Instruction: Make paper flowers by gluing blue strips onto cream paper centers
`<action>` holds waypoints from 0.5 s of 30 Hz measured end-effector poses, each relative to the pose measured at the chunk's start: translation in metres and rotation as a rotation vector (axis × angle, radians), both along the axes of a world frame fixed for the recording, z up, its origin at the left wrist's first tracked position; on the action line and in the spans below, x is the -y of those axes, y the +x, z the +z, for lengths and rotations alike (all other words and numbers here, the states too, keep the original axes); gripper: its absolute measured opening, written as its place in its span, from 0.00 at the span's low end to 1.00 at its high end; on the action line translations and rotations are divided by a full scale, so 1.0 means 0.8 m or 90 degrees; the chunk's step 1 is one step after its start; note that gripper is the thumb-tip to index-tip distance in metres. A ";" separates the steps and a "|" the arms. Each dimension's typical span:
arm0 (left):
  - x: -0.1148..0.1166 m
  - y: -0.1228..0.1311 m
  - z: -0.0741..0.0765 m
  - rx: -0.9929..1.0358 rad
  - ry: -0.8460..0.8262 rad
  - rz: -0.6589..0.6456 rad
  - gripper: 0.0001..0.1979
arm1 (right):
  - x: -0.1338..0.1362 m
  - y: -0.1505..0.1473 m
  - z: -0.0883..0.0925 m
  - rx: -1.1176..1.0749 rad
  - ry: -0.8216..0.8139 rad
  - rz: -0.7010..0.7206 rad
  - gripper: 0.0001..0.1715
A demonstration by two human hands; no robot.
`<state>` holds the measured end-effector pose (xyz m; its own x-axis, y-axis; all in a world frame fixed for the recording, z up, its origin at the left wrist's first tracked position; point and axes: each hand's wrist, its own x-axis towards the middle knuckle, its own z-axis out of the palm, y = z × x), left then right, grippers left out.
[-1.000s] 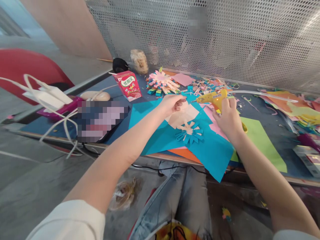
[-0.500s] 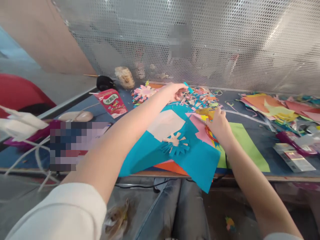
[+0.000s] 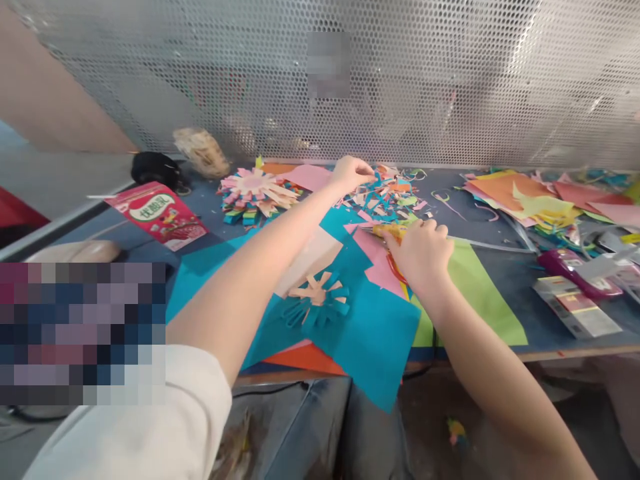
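My left hand [image 3: 354,175] reaches over the far heap of cut paper scraps [image 3: 390,193], thumb and fingers pinched together at its edge. Whether a scrap is between them I cannot make out. My right hand [image 3: 423,253] is closed around a pair of scissors [image 3: 395,268] with red handles, blades toward the left over pink paper [image 3: 367,252]. Below, on large blue paper sheets [image 3: 375,333], lies a fringed flower-like cutout [image 3: 317,297] in blue and pale peach. A pale sheet [image 3: 320,257] is partly behind my left forearm.
At the back left is a stack of fringed paper flowers [image 3: 255,190]. A red drink carton [image 3: 157,215] and a black round object [image 3: 156,170] stand farther left. Green paper [image 3: 480,293], a purple-handled tool [image 3: 575,270], a small box [image 3: 575,307] and coloured sheets [image 3: 520,197] are to the right.
The small blue strip raised at my left fingertips no longer sticks up there; the hand is over the scrap heap. The view has shifted right, and my right hand still holds the scissors.
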<state>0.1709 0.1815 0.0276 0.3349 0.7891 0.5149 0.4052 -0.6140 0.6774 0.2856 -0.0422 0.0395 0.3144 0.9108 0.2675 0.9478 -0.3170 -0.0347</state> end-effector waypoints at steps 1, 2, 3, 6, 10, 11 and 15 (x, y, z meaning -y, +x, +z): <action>0.003 -0.003 0.001 -0.024 0.031 -0.004 0.08 | 0.000 -0.001 -0.001 0.013 0.021 0.029 0.35; 0.007 -0.005 0.003 -0.050 0.054 -0.007 0.07 | 0.001 -0.002 -0.002 0.025 0.036 0.074 0.32; 0.011 -0.006 0.005 -0.073 0.070 -0.010 0.07 | 0.001 -0.005 -0.003 0.034 0.041 0.130 0.29; 0.022 -0.008 0.015 -0.101 0.100 0.016 0.05 | 0.007 -0.019 -0.003 0.049 0.002 0.300 0.25; 0.026 -0.003 0.020 -0.113 0.054 0.044 0.03 | 0.018 -0.037 0.003 0.048 -0.067 0.406 0.25; 0.025 -0.001 0.020 -0.105 0.040 0.039 0.03 | 0.020 -0.039 0.004 0.046 -0.076 0.416 0.26; 0.018 0.005 0.019 -0.033 0.012 0.072 0.02 | 0.021 -0.039 0.003 0.039 -0.095 0.424 0.26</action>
<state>0.1751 0.1673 0.0427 0.2703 0.8141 0.5140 0.5073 -0.5742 0.6426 0.2548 -0.0593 0.0420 -0.3375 0.9331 0.1240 0.9411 0.3372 0.0243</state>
